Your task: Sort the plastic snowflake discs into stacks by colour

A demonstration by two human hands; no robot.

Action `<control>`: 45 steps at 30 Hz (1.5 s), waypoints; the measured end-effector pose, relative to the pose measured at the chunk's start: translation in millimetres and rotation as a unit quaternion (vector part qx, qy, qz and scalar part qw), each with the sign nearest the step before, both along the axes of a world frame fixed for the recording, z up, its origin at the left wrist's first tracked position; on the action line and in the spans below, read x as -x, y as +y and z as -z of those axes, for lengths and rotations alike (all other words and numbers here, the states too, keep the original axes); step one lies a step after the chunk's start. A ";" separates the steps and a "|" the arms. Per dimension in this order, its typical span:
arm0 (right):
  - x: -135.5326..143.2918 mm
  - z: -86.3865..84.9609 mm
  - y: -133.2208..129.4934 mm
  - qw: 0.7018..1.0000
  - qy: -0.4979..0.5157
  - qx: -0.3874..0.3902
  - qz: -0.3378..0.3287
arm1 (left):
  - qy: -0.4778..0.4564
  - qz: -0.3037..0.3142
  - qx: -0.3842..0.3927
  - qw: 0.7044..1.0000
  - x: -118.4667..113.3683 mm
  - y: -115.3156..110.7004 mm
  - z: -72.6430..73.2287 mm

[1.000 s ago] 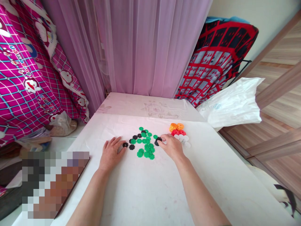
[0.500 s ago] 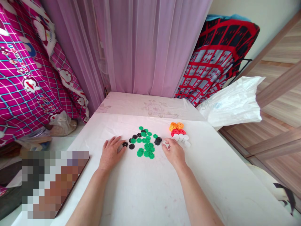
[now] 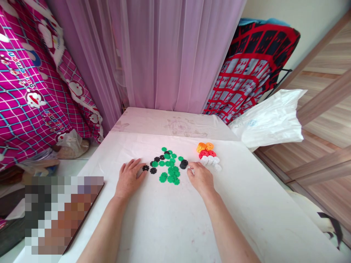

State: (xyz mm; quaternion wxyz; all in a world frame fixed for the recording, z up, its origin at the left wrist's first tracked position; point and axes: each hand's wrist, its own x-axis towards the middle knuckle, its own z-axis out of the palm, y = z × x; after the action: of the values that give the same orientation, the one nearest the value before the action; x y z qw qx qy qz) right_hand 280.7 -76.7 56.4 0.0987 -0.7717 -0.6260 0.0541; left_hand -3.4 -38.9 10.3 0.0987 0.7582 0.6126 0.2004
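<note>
My left hand (image 3: 129,179) rests on the table with its fingers spread. Its index fingertip is at a black notched disc (image 3: 145,168), and another black disc (image 3: 153,170) lies just to the right. My right hand (image 3: 202,178) is half curled, thumb and index finger apart, with nothing visible between them. Its fingertips come close to a small pile of black discs (image 3: 183,164); I cannot tell whether they touch. Between the hands lies a loose heap of green notched discs (image 3: 172,171), with several black ones mixed in at its upper left.
Beyond my right hand sit groups of orange discs (image 3: 205,147), red discs (image 3: 207,154) and white discs (image 3: 210,160). A white bag (image 3: 271,120) stands at the table's right edge. A pixelated flat item (image 3: 74,215) lies on the left. Purple curtains (image 3: 175,54) hang behind the table (image 3: 164,226).
My right hand has shifted slightly left, bringing its fingertips nearer the pile of black discs. My left hand looks almost the same.
</note>
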 end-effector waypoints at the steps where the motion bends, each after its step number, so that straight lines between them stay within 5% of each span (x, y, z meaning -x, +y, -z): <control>1: -0.2 -0.1 -0.1 1.000 0.000 0.000 0.000 | 0.001 0.002 0.003 1.000 0.2 0.0 0.0; 17: -3.1 6.5 -10.2 1.000 0.024 -0.002 0.004 | 0.001 0.000 -0.001 1.000 0.8 0.1 0.5; 30: 20.2 13.6 -15.2 0.996 0.021 0.049 -0.072 | 0.000 0.002 0.012 1.000 0.4 -0.4 -1.7; 45: 15.0 11.0 -13.0 0.997 0.029 0.063 -0.026 | 0.001 0.005 0.013 1.000 -0.8 -0.8 -3.1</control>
State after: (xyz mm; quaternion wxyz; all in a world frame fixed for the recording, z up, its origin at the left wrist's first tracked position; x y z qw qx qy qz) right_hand 265.7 -89.6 45.4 0.0671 -0.7579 -0.6380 0.1184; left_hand -2.6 -39.6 13.4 0.1091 0.7602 0.6112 0.1914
